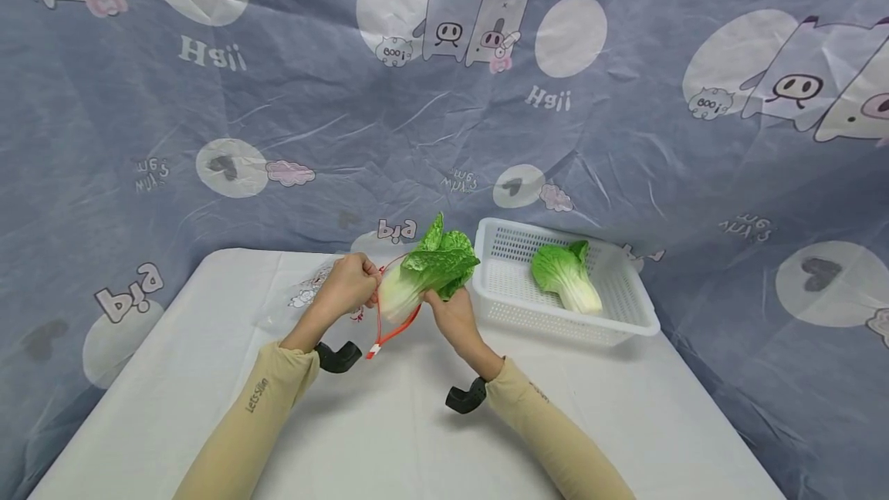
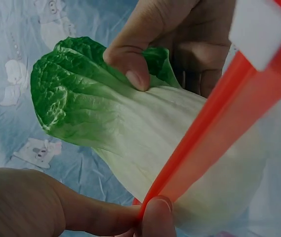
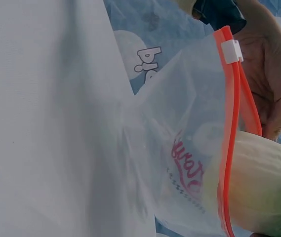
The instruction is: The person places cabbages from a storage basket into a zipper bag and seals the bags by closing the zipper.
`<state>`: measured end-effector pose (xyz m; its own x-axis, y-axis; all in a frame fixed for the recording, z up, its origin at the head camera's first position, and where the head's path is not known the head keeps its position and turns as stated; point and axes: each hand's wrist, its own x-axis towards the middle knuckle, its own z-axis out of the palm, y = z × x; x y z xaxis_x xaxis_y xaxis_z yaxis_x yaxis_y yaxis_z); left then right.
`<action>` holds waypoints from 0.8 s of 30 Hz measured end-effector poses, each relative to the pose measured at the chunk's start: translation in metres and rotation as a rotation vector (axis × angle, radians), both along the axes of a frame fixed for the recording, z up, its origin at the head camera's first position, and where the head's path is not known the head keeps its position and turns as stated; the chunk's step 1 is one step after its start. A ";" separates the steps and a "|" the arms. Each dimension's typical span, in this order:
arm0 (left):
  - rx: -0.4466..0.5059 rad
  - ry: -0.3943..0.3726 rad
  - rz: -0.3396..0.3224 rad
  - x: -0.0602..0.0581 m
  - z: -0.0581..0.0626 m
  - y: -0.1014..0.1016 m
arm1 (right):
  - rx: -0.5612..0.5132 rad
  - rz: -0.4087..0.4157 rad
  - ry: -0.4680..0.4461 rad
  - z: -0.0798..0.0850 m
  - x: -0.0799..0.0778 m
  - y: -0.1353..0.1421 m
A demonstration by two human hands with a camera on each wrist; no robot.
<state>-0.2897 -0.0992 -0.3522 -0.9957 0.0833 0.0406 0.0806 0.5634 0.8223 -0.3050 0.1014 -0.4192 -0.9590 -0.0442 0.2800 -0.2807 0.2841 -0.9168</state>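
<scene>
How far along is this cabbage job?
Done: the bag is open, one cabbage partly inside. In hand: the left hand pinches the red rim; the right hand holds the cabbage. To go, probably: its leaves, sticking out, then closing the bag; another cabbage lies in the basket.

Your napa cabbage [image 1: 422, 272] shades from deep green to cream, and the clear slider bag [image 3: 180, 133] has a red-orange closure [image 3: 230, 131], white slider [image 3: 232, 51] and red lettering [image 3: 188, 168]. At the far right corner of your white surface [image 1: 403, 438], a white basket [image 1: 542, 322] carries a second cabbage [image 1: 566, 272], green fading to white. Your sleeves [image 1: 239, 434] are tan; the grey-blue backdrop cloth [image 1: 347, 122] repeats white circles [image 1: 572, 35], cartoon pigs [image 1: 450, 18] and pink clouds [image 1: 290, 173].
</scene>
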 end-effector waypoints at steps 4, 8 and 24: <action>0.029 0.000 0.004 0.000 0.000 0.001 | 0.001 0.025 -0.020 -0.002 0.000 0.000; 0.057 -0.007 0.010 0.000 0.001 0.003 | 0.029 0.085 -0.046 -0.005 -0.001 0.003; 0.068 0.054 -0.026 0.001 0.003 0.006 | 0.230 0.469 -0.060 -0.018 -0.007 0.006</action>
<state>-0.2887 -0.0931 -0.3489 -0.9895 0.1045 0.1001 0.1395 0.5038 0.8525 -0.3120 0.1077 -0.4376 -0.8355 -0.5263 0.1576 -0.3748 0.3362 -0.8640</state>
